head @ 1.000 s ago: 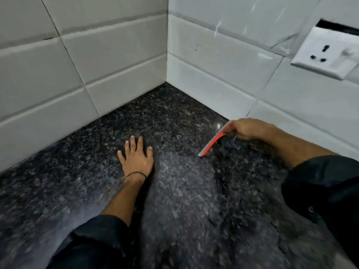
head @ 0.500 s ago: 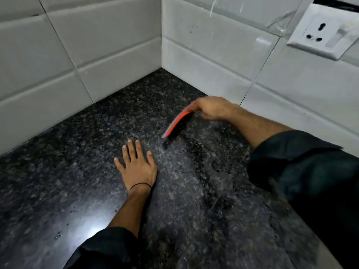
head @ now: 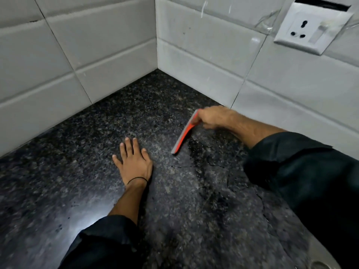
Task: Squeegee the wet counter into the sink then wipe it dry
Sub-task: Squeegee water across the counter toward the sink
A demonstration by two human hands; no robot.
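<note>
Dark speckled polished granite tabletop (head: pixel 87 171), wet streaks near its right side | steel sink rim (head: pixel 320 257) at lower right corner | left hand (head: pixel 134 162) flat, open, holding nothing | right hand (head: pixel 213 117) closed around orange flat squeegee with grey rubber edge (head: pixel 184 133) | advice: keep blade tilted, even pressure, pull toward sink.

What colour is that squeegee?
Orange with a grey edge: the squeegee, seen from the head camera.

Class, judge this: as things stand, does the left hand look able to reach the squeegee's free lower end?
Probably yes. The left hand lies flat on the counter, and only bare granite separates it from the squeegee, held higher up by the right hand.
</note>
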